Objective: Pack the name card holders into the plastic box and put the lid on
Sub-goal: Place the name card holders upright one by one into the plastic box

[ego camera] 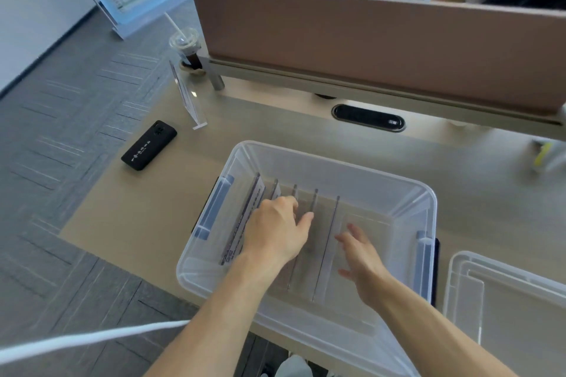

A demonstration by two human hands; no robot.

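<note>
Head view: left hand (275, 225) reaches into the plastic box (407, 190), palm down on the standing card holders (324, 242), fingers curled over their top edges, thumb pressed against one pane. Whether it pinches a holder or only rests on it, cannot tell. Right hand (363, 257) also inside the box, fingers spread and loose, holding nothing, just beside the rightmost holder. About five clear holders stand upright in a row along the left half of the box; the leftmost ones carry printed cards. Right half of the box floor bare. Box sits on the desk (128, 208) near its front edge. Lid (502, 297) lies flat on the desk to the right of the box, not on it. One more holder (186, 95) stands on the desk far left, near an iced drink cup (186, 46). A black phone (149, 145) lies between that holder and the box. Brown divider panel (382, 49) behind.
</note>
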